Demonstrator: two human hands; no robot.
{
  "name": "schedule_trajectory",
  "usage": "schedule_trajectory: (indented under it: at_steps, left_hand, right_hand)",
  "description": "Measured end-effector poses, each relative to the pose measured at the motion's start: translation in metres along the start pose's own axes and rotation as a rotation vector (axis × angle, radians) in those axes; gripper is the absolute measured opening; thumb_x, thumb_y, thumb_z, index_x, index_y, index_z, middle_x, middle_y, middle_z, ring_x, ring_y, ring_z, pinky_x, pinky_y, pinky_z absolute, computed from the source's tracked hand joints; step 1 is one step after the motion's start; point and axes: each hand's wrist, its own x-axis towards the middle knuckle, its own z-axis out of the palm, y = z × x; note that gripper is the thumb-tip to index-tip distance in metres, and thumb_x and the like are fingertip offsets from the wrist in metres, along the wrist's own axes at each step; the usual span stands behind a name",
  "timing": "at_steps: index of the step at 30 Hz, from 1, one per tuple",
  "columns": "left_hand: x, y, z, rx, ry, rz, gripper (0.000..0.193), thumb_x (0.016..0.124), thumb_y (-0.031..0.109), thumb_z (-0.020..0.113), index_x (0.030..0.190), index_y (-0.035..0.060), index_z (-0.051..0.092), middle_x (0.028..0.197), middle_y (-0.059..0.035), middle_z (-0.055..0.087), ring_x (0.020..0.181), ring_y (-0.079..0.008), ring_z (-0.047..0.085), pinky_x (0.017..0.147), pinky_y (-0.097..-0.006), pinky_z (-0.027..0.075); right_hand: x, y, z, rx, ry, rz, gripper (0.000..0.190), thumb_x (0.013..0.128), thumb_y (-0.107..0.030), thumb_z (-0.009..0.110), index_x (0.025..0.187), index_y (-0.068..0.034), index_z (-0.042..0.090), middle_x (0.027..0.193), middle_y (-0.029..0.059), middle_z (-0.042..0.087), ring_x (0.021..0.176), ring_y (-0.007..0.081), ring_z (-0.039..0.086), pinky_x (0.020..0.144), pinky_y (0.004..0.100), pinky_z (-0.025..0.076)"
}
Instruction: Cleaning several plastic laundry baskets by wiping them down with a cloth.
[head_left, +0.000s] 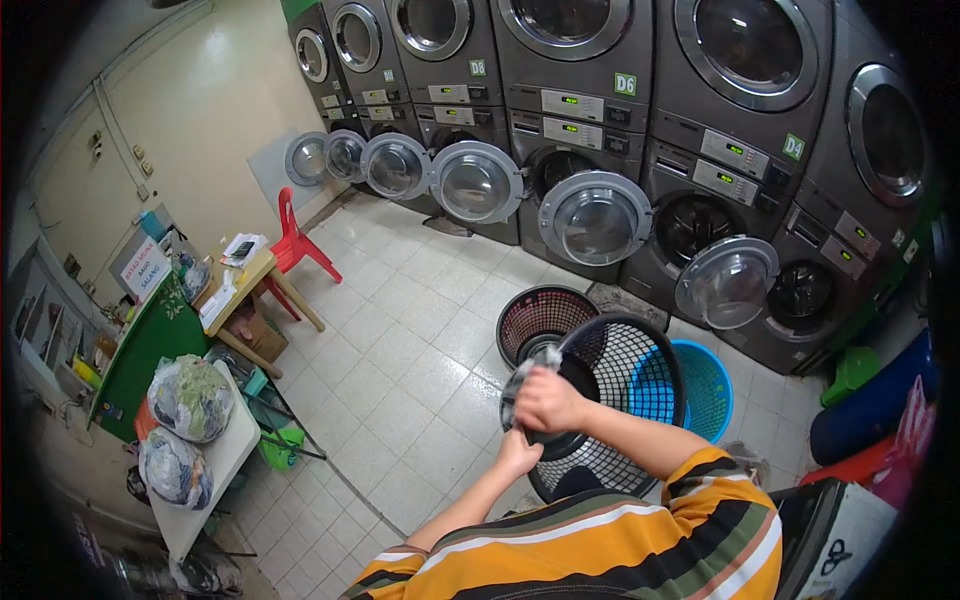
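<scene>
A black mesh plastic laundry basket (626, 360) lies tilted in front of me, its open rim facing up and to the side. My right hand (546, 400) is closed on a bunched, partly clear plastic bag (525, 375) over the basket's left part. Just below it, my left hand (519, 454) is at the lower end of the bunched material; what its fingers grip is partly hidden. A black basket with a reddish inside (546, 304) stands behind, and a blue plastic basket (712, 390) stands to the right, partly seen through the black mesh.
Stacked dryers (577, 112) line the far wall, with several lower round doors (596, 217) swung out. At left are a red plastic chair (300, 244), a small wooden table (259, 270) and a white table (225, 461) bearing stuffed clear bags (191, 397). A green basket (851, 375) stands at right.
</scene>
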Motion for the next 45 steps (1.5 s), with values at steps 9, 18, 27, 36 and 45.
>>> schedule_trajectory:
  at_steps: [9,18,27,36,45]
  left_hand:
    - [-0.014,-0.002,0.002,-0.291,0.16,0.217,0.041,0.072,0.009,0.057,0.112,0.002,0.055,0.093,-0.0242,0.065,0.091,-0.0373,0.065,0.081,-0.0393,0.05]
    - [-0.03,-0.027,-0.024,-0.161,0.13,0.064,0.047,0.074,0.02,0.069,0.112,-0.0027,0.053,0.101,-0.0259,0.062,0.096,-0.0378,0.062,0.084,-0.0402,0.049]
    - [-0.003,0.066,-0.085,-0.033,0.487,0.45,0.05,0.07,0.024,0.078,0.103,0.0003,0.049,0.095,-0.014,0.048,0.087,-0.0292,0.05,0.08,-0.0377,0.044]
    - [0.017,0.14,-0.062,0.083,0.159,0.647,0.033,0.065,0.005,0.062,0.098,0.0009,0.058,0.082,-0.022,0.062,0.081,-0.0407,0.061,0.072,-0.0474,0.049]
    - [-0.006,0.122,-0.047,0.065,0.114,0.417,0.026,0.065,0.003,0.056,0.09,-0.0019,0.061,0.072,-0.0233,0.06,0.068,-0.0385,0.062,0.061,-0.0396,0.048]
  right_hand:
    - [-0.094,0.133,-0.037,-0.105,0.381,0.963,0.033,0.09,-0.034,0.051,0.088,-0.004,0.064,0.091,0.0187,0.064,0.088,0.0387,0.06,0.079,0.0446,0.047]
    - [-0.104,0.118,-0.097,-0.362,0.051,0.823,0.042,0.07,-0.022,0.077,0.1,-0.007,0.053,0.095,0.0135,0.057,0.095,0.036,0.056,0.077,0.0456,0.045]
    - [0.015,0.015,-0.193,-0.609,0.042,0.429,0.03,0.064,-0.016,0.072,0.09,-0.011,0.058,0.082,0.004,0.057,0.081,0.0244,0.058,0.071,0.0362,0.043]
    - [0.025,-0.024,-0.167,-0.547,-0.191,0.05,0.021,0.073,-0.019,0.063,0.091,-0.012,0.056,0.09,-0.0003,0.058,0.081,0.0155,0.059,0.071,0.0298,0.043]
    - [-0.091,0.061,-0.137,-0.299,0.242,0.848,0.064,0.052,0.002,0.078,0.109,-0.005,0.051,0.114,0.0157,0.054,0.111,0.0353,0.051,0.096,0.0412,0.043]
